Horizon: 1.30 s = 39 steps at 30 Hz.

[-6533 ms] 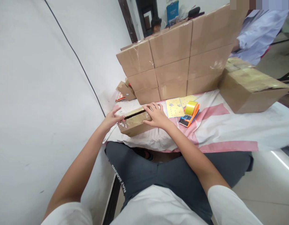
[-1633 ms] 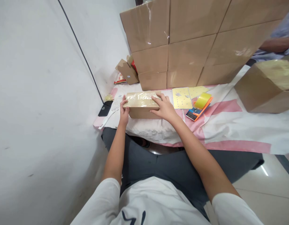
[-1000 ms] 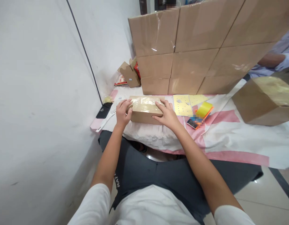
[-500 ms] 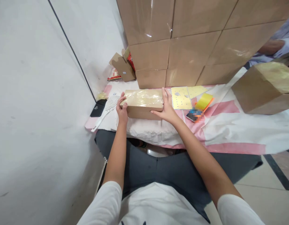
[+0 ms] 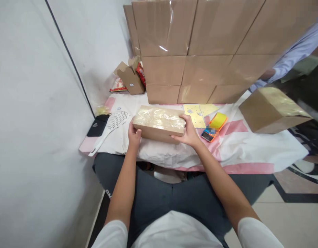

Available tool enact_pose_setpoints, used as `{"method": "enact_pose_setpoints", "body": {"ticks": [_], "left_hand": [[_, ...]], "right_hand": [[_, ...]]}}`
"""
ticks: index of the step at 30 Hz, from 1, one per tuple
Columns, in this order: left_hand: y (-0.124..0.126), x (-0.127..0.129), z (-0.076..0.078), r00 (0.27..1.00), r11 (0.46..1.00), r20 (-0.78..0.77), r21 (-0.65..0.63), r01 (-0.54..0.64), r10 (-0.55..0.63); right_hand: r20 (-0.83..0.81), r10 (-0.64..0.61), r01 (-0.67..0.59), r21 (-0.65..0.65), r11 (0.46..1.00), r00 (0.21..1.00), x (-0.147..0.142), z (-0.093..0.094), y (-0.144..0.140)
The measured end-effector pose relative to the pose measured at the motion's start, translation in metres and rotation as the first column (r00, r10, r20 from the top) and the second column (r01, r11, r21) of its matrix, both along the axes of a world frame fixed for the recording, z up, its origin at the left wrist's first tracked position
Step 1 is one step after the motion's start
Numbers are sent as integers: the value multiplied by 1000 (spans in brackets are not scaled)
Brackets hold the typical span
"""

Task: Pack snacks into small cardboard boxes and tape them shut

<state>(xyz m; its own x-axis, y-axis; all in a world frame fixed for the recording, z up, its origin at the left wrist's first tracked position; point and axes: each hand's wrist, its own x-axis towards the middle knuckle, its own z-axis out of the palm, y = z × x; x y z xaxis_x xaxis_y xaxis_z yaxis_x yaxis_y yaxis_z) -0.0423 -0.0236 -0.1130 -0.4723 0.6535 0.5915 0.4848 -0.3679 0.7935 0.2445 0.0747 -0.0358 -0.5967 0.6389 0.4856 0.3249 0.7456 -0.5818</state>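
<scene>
The small taped carton [image 5: 159,123] sits at the near edge of the counter [image 5: 252,151], directly ahead of the person, and everything else is best placed from it. Its long axis runs left to right across the person's front, slightly skewed so the left end sits a little farther away and higher than the right. The left hand [image 5: 134,134] grasps the carton's left end, thumb on the near face and fingers wrapped behind the corner; the right hand [image 5: 188,132] grasps the right end, fingers over the top edge and thumb under the near lower edge. Both hands touch it, one at each short end, so neither is nearer than the other. The carton looks tilted or just lifted off the cloth, though the gap beneath cannot be made out. To the carton's left lies a white slotted spoon [image 5: 109,125], beyond that a dark phone [image 5: 97,125]. To its right, just beside, are the yellow sheets [image 5: 193,113] and a tape dispenser [image 5: 215,124]. Behind it rises the wall of stacked boxes [image 5: 200,51]; well to the right stands a larger box [image 5: 271,110].
</scene>
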Motion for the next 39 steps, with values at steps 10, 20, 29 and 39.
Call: {"method": "enact_pose_setpoints", "body": {"ticks": [10,20,29,39], "left_hand": [[-14,15,10,978,980,-78,-75,186,-192],[-18,30,18,950,970,-214,-141,200,-227],[-15,28,13,959,966,-190,-191,176,-213],[-19,31,17,915,963,-354,-246,110,-194]], "right_hand": [[-348,-668,750,382,540,658,167,30,-86],[-417,-867,957,208,201,273,338,35,-129],[-222,-953,977,100,190,208,368,-14,-35],[163,-981,990,78,117,103,357,9,49]]}}
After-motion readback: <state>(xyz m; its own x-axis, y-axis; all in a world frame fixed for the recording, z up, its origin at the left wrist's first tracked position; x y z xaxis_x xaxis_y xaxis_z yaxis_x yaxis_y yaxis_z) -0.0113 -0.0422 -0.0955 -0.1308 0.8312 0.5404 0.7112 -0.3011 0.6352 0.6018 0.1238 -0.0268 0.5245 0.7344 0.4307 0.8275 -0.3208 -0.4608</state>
